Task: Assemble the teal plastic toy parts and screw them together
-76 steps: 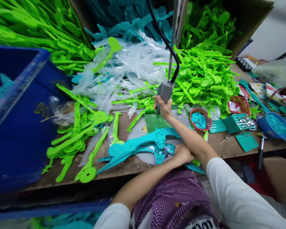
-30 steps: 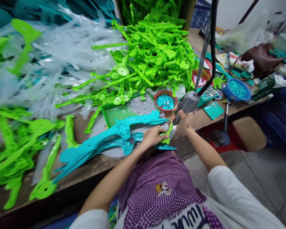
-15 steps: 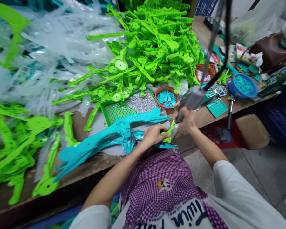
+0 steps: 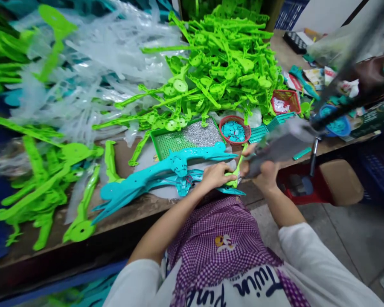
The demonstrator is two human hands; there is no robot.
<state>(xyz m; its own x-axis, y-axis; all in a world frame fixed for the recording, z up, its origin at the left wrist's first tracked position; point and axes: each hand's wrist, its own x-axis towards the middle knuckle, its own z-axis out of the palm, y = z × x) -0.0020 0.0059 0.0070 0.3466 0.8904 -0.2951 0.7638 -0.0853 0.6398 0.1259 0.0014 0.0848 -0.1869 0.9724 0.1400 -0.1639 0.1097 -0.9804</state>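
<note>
In the lower middle my left hand (image 4: 216, 175) is closed, thumb and fingers gripping a light-green plastic piece (image 4: 234, 178) at the right end of a long teal plastic part. My right hand (image 4: 266, 178) wraps around a grey powered screwdriver (image 4: 280, 145), blurred and tilted, hanging from a dark cord. Its tip lies beside the green piece; whether they touch I cannot tell. Another long teal part (image 4: 144, 172) lies to the left, in front of a green tray (image 4: 166, 147) holding many small silver screws (image 4: 203, 134).
A heap of green plastic parts (image 4: 230, 72) covers the back, beside clear plastic bags (image 4: 115, 51). More green parts (image 4: 35, 192) lie left. A red basket (image 4: 223, 137) with teal pieces, a blue bowl (image 4: 346, 130) and a hammer (image 4: 314, 155) are right; a red stool (image 4: 294, 198) stands below.
The screwdriver has swung to the right and tilted flatter, its tip drawing away from the green piece. My left hand keeps its grip. The whole view has shifted slightly.
</note>
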